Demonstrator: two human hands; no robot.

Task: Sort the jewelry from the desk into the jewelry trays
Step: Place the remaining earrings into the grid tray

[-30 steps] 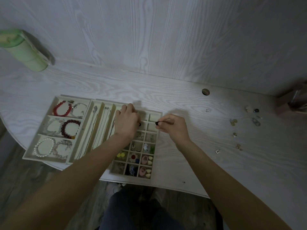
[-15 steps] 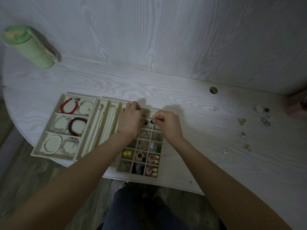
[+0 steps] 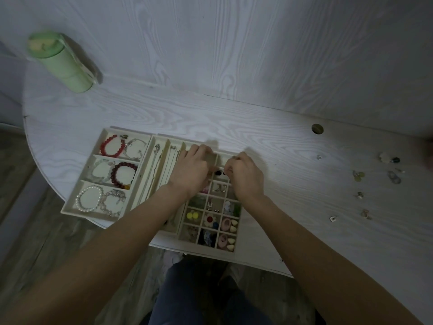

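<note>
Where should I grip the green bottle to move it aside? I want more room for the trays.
Grip the green bottle round the middle of its body, coming from the right. It is a plain cylinder at the desk's far left corner, with bare desk on that side. A cord hangs down its right side, so close the fingers over it or clear of it.

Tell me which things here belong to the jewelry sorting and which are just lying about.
Part of the job:
- grid tray
- bracelet tray
- necklace tray
- black earrings
- loose jewelry on desk
- left hand
- right hand

Lying about:
- green bottle
</note>
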